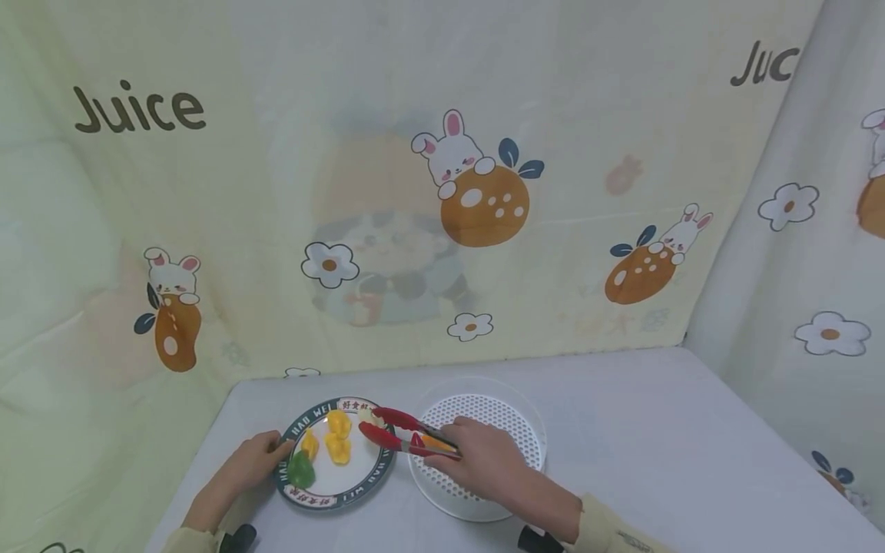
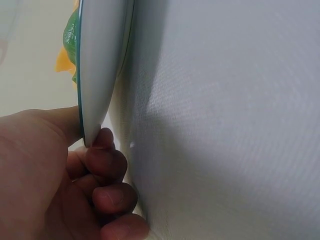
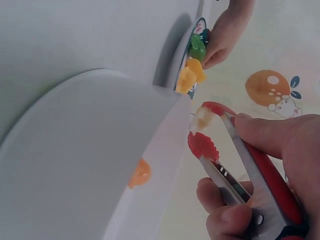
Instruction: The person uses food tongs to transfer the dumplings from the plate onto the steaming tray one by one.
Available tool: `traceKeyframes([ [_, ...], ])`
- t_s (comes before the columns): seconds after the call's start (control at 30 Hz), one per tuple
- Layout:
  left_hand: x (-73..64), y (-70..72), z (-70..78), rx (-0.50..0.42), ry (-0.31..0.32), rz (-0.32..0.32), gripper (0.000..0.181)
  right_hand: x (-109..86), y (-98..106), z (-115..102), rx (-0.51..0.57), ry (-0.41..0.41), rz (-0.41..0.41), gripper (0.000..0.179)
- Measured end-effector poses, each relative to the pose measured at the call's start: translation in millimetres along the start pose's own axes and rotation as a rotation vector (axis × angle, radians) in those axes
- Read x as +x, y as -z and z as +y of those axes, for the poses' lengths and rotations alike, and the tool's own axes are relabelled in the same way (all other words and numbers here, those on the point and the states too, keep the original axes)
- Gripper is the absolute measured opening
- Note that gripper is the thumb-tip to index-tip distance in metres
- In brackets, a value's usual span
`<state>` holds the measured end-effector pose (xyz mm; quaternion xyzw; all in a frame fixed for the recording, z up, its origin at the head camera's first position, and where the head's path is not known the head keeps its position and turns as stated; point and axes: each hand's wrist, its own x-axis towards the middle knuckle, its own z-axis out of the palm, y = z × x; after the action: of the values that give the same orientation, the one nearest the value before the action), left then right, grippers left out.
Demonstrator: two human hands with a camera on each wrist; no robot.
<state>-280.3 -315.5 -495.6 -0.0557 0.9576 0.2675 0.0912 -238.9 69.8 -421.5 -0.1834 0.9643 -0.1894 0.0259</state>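
Observation:
My left hand (image 1: 257, 461) pinches the near-left rim of a round plate (image 1: 376, 481) with a dark green patterned border; in the left wrist view the thumb lies over the rim and fingers curl beneath. On the plate sit several yellow dumpling-like pieces (image 1: 338, 450) and a green one (image 1: 301, 470). My right hand (image 1: 491, 461) grips red-tipped metal tongs (image 3: 257, 172). Between the tong tips is a cream-white dumpling-like piece (image 3: 203, 120), over the plate's right side in the head view. A white perforated steamer basket (image 1: 477, 510) stands under my right hand, with an orange piece (image 3: 141, 173) inside.
Plate and basket stand side by side on a white-covered table (image 1: 622, 445). A printed curtain (image 1: 387, 177) hangs behind the table, and another curtain (image 1: 781, 276) closes the right side.

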Motion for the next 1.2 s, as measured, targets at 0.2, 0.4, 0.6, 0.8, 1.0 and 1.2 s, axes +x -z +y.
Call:
traceKeyframes([
  [0.2,0.9,-0.2,-1.1,0.008,0.000,0.001,0.033,-8.8,4.3,9.0,-0.013,0.022,0.026,0.056],
  [0.4,-1.7,1.6,2.4,0.005,0.001,-0.006,0.033,-20.2,11.7,18.2,-0.003,0.018,0.054,0.057],
  [0.6,-4.0,3.4,5.5,0.009,0.008,-0.020,0.033,-28.8,17.2,28.5,-0.022,-0.015,0.086,0.059],
  [0.8,-3.9,4.4,5.9,0.012,0.009,-0.025,0.032,-31.8,19.5,38.8,-0.023,-0.061,0.096,0.062],
  [1.0,-3.1,3.4,5.0,0.017,0.011,-0.016,0.031,-33.0,21.4,48.8,-0.021,-0.129,0.078,0.064],
  [1.2,-3.8,3.5,6.0,0.017,0.014,-0.013,0.031,-33.3,25.4,62.7,-0.025,-0.165,0.079,0.064],
])
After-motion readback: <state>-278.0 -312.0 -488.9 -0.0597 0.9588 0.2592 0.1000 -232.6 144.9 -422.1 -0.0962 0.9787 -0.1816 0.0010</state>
